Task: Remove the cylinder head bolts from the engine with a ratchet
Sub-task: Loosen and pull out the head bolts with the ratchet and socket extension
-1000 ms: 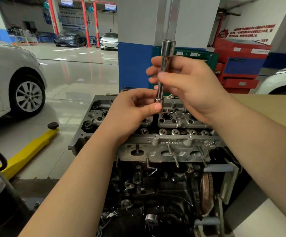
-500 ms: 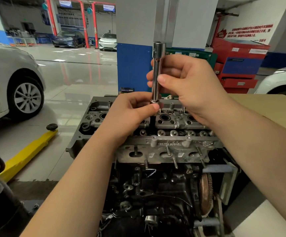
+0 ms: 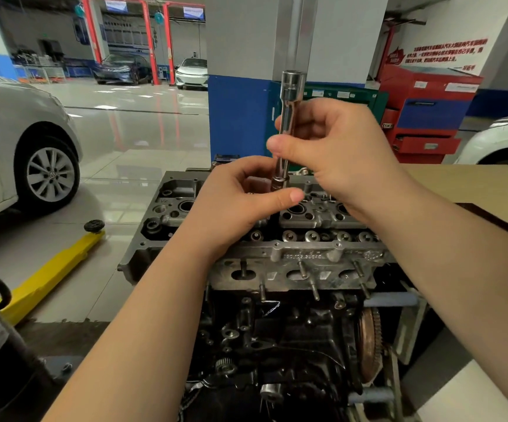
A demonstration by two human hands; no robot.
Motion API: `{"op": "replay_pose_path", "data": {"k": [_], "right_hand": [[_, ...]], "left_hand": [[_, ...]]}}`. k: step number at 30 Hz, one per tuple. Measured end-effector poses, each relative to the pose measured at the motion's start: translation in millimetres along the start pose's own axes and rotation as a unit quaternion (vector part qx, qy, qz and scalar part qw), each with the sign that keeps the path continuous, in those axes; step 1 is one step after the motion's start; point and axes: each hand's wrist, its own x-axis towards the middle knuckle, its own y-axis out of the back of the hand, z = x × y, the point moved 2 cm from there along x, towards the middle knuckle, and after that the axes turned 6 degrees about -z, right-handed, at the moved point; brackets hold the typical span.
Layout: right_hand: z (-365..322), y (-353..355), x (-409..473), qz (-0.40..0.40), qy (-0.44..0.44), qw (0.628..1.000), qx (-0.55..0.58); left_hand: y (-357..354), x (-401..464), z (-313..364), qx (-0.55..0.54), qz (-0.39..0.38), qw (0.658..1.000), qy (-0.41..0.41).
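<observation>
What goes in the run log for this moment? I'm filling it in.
right hand: grips extension bar, upright | left hand: pinches bar's lower end | cylinder head: below | ratchet: not visible

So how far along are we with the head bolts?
Early. Done: the cylinder head is exposed. In hand: right hand grips the upright extension bar, left hand pinches its lower end. Left: no ratchet handle attached, and no loosened bolts in view.
</observation>
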Motion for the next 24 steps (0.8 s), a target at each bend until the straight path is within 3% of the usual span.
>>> {"op": "replay_pose_path", "data": {"k": [4, 9, 13, 16, 21, 24], "right_hand": [[0.4, -2.1, 0.4, 0.038, 0.005, 0.996, -0.083], [3.8, 2.0, 0.0, -0.073, -0.018, 0.988, 0.133], [-0.2, 4.1, -0.5, -0.005, -0.002, 0.999, 0.035], [-0.9, -0.1, -1.5, 0.047, 0.005, 0.998, -0.038], [-0.7, -0.6, -3.2, -0.056, 0.010, 0.995, 0.077], [-2.5, 2.3, -3.9, -0.055, 0.006, 0.994, 0.098]], "left_hand": [[3.2, 1.5, -2.7, -0.022, 0.049, 0.999, -0.006], [2.3, 1.1, -2.5, -0.003, 0.031, 1.000, -0.005], [-0.2, 0.7, -0.6, 0.007, 0.004, 1.000, -0.003], [0.2, 1.7, -1.7, 0.020, 0.038, 0.999, -0.002], [2.3, 1.0, -2.1, -0.028, 0.005, 1.000, -0.009], [2.8, 0.2, -1.7, -0.046, -0.020, 0.999, -0.007]]}}
